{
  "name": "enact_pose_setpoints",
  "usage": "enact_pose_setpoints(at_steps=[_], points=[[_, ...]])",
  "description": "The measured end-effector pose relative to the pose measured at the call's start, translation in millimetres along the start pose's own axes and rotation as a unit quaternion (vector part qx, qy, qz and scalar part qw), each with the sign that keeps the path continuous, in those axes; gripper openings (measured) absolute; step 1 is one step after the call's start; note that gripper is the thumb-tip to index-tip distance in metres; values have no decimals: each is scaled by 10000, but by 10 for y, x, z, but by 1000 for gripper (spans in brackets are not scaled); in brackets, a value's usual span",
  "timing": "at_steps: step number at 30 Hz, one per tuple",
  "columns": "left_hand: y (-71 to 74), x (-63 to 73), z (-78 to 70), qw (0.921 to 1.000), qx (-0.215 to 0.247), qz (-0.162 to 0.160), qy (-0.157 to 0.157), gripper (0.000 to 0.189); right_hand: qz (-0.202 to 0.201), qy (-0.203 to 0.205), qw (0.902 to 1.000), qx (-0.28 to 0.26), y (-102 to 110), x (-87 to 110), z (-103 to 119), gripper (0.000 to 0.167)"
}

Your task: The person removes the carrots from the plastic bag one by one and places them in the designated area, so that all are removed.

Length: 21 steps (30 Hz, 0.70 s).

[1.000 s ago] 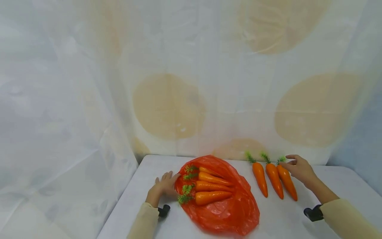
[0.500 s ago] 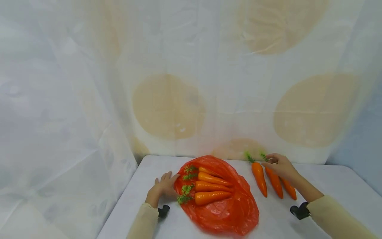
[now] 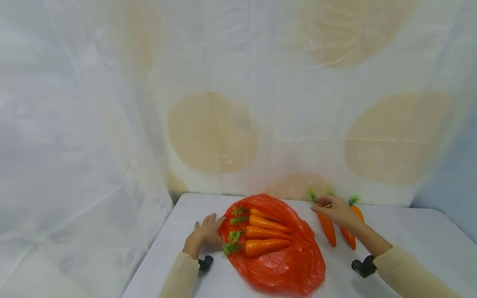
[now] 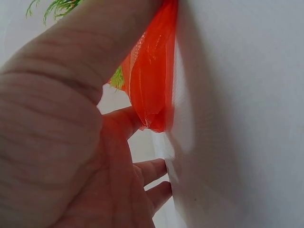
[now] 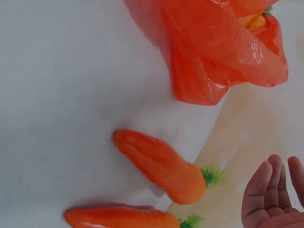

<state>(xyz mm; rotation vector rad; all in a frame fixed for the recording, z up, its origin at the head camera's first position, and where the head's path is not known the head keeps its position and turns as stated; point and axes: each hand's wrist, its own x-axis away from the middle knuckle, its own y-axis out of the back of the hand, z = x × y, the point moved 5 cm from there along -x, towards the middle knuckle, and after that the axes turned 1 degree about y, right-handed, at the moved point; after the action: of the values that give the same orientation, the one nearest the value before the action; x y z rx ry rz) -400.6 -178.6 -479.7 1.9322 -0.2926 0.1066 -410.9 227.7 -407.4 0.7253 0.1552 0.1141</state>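
A red plastic bag (image 3: 287,269) lies on the table with several carrots (image 3: 266,246) at its mouth, leafy green tops toward the left. My left hand (image 3: 206,235) holds the bag's left rim; in the left wrist view the red film (image 4: 152,80) passes between thumb and index finger, the other fingers spread. My right hand (image 3: 339,213) is over three loose carrots at the right, its fingers nearest the leftmost carrot (image 3: 327,229). In the right wrist view its fingers (image 5: 259,190) are loosely bent, apart from the two carrots seen there, one being the nearer carrot (image 5: 166,166).
The white table (image 3: 410,231) meets a hanging sheet with tan circles (image 3: 214,132) at its back edge. Another pale sheet (image 3: 74,165) hangs at the left. Black wrist devices (image 3: 363,267) sit at both cuffs.
My right hand has moved left across the loose carrots, from the rightmost to the leftmost. My left hand and the bag have stayed in place.
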Motion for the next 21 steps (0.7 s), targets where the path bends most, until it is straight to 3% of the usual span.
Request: enact_pose_setpoints(at_steps=[8, 15, 21], points=[[-23, 31, 18, 10000, 18, 44, 62, 91, 200, 36, 9996, -210, -154, 70, 85, 48], [-29, 15, 34, 10000, -10, 40, 11, 92, 370, 335, 9985, -233, -256, 68, 232, 44], [-17, 6, 23, 10000, 40, 62, 3, 93, 485, 231, 9983, -231, -360, 73, 353, 42]])
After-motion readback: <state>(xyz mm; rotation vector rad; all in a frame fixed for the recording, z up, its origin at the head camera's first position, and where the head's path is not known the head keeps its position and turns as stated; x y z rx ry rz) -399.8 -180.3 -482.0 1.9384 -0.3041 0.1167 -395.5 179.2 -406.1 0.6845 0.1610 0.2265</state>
